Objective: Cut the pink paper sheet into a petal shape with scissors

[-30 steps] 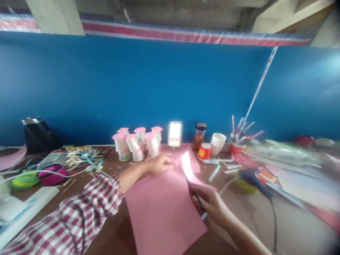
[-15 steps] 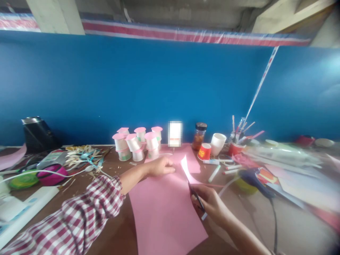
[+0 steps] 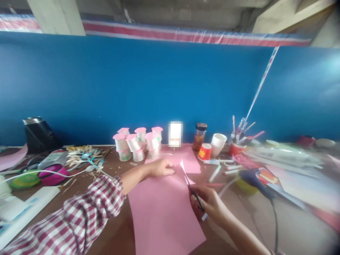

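A pink paper sheet (image 3: 162, 212) lies on the brown table in front of me. My left hand (image 3: 159, 167) rests on its far edge with the fingers curled and pressed down on the paper. My right hand (image 3: 211, 205) is closed round a pair of dark scissors (image 3: 193, 191), whose blades point away from me into the sheet's right edge. A narrow strip of the pink paper (image 3: 184, 169) curls up beside the blades.
Behind the sheet stand several white cups with pink lids (image 3: 136, 143), a jar (image 3: 199, 136), a red cup (image 3: 204, 151) and a white cup (image 3: 218, 143). Markers (image 3: 215, 173) and a cup of brushes (image 3: 236, 145) lie right. A kettle (image 3: 38, 134) and a pink pouch (image 3: 51, 174) sit left.
The scissors have worked farther up the sheet's right edge, and the raised strip of paper has grown narrower and more upright. My left hand has stayed on the far edge.
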Tool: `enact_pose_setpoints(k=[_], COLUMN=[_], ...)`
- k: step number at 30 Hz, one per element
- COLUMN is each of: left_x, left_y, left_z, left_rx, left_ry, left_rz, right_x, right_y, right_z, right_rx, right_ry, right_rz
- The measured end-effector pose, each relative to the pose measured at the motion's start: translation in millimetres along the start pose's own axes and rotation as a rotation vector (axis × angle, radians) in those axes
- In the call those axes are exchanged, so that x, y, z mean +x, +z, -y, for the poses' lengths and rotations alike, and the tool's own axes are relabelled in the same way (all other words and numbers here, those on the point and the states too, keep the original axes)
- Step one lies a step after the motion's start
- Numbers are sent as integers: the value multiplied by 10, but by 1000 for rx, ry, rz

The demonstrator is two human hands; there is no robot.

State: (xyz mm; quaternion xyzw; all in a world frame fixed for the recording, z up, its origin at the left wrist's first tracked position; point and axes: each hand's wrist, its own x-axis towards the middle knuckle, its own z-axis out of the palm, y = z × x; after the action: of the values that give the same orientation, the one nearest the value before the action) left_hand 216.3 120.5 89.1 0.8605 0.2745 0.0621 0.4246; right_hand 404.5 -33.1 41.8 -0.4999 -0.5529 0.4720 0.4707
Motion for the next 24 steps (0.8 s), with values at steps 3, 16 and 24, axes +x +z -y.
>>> enact_pose_setpoints(k=[3,16,24], left_x=[1,19,49], left_y=[13,-15,-16], left_z=[4,31,98], left_rx=[-4,-38,-28], left_ry=[-2,-15,-41], left_rz=[10,35,46], right_x=[9,44,95], right_y=[-11,-7,-18], right_z=[12,27,-118], right_rx=[-19,-35,-3], right_ry=[-17,-36,-27], right_rz=[2,4,-18])
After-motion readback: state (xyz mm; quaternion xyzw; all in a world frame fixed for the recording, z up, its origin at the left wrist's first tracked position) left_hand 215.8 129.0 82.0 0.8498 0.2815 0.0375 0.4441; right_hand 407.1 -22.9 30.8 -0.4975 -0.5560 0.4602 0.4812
